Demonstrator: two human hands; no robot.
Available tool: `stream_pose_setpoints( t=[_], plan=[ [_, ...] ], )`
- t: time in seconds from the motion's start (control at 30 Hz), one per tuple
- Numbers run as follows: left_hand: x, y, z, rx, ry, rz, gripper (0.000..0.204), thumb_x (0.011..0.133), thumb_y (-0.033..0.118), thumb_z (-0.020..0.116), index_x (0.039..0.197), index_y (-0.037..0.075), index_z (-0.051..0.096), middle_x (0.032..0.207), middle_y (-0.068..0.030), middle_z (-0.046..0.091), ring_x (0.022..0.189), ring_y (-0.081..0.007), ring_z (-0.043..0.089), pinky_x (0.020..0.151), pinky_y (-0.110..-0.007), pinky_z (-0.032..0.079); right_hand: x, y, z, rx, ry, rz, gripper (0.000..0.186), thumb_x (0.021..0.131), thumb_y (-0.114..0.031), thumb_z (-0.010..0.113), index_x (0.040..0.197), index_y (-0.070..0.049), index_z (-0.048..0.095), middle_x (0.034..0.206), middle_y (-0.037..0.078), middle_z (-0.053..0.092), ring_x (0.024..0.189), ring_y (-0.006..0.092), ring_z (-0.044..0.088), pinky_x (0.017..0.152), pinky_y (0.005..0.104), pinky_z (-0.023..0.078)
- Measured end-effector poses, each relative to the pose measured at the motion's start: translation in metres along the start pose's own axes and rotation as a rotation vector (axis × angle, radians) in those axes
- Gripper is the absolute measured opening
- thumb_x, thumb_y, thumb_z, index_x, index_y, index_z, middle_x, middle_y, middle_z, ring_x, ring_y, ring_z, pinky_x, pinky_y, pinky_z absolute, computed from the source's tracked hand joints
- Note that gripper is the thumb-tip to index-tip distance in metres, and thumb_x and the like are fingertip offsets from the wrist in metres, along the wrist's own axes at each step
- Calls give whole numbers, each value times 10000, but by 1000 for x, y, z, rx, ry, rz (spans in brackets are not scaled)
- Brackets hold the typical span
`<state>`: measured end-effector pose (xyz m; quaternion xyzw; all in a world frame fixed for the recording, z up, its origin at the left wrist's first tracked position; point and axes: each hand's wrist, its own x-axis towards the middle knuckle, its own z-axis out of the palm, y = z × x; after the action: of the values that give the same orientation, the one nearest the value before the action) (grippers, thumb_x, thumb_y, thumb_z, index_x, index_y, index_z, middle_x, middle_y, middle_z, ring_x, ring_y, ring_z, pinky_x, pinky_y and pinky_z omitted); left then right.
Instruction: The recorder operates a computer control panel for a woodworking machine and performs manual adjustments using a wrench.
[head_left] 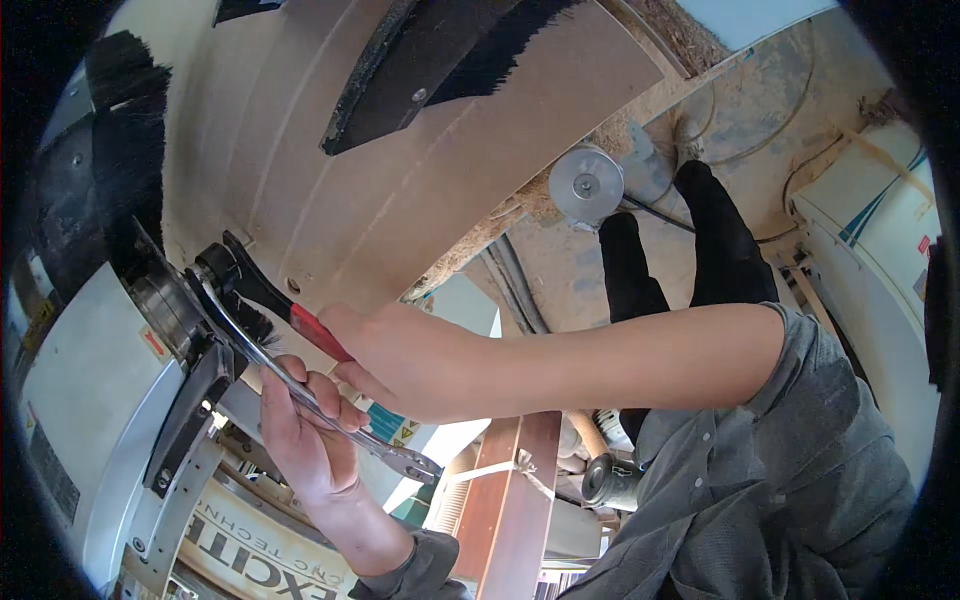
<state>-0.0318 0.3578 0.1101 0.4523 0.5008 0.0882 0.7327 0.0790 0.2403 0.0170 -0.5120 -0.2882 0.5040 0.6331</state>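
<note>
My left hand point(312, 425), low at the left, is closed around the shank of a long chrome wrench point(262, 357). The wrench slants up to the metal spindle point(168, 305) of a white machine head, and its free lower end sticks out past my fingers. My right hand point(375, 350) reaches in from the right, just above the left one, and grips the red handle of a black-headed wrench point(265, 290). Both wrench heads meet beside the spindle, where the black one partly hides the contact. Most of my right fingers are hidden behind the hand.
A wide brown board point(290, 150) with a dusty edge spans the upper part. Black brush strips point(430, 90) hang over it. A round grey metal part point(586, 187) sits by my legs, with cables on the dusty floor point(770, 120). A reddish-brown beam point(520, 500) stands below.
</note>
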Motion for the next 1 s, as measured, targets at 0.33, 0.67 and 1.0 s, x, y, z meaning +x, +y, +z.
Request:
stream_pose_setpoints(
  t=[0.33, 0.67, 1.0],
  plan=[
    [2, -4, 0, -7, -20, 4, 338, 1112, 313, 293, 1094, 47, 502, 627, -90, 572, 504, -227, 645, 471, -305, 553, 1, -3, -15, 46, -48, 17, 122, 920, -68, 569, 921, 43, 520, 684, 177, 649, 588, 340, 644, 538, 382, 479],
    [2, -3, -4, -11, -38, -3, 336, 1111, 320, 295, 1096, 48, 491, 628, -92, 568, 508, -221, 642, 481, -318, 557, 5, 3, -23, 88, -59, 3, 116, 932, -95, 579, 900, 14, 555, 735, 145, 672, 613, 276, 665, 564, 333, 495],
    [2, -4, 0, 49, 11, -12, 284, 1105, 332, 343, 1115, 79, 470, 623, -50, 532, 470, -157, 592, 471, -291, 539, 1, 8, -15, 286, -34, -13, 130, 961, -107, 536, 913, 10, 562, 746, 123, 670, 596, 198, 644, 548, 307, 498]
  ],
)
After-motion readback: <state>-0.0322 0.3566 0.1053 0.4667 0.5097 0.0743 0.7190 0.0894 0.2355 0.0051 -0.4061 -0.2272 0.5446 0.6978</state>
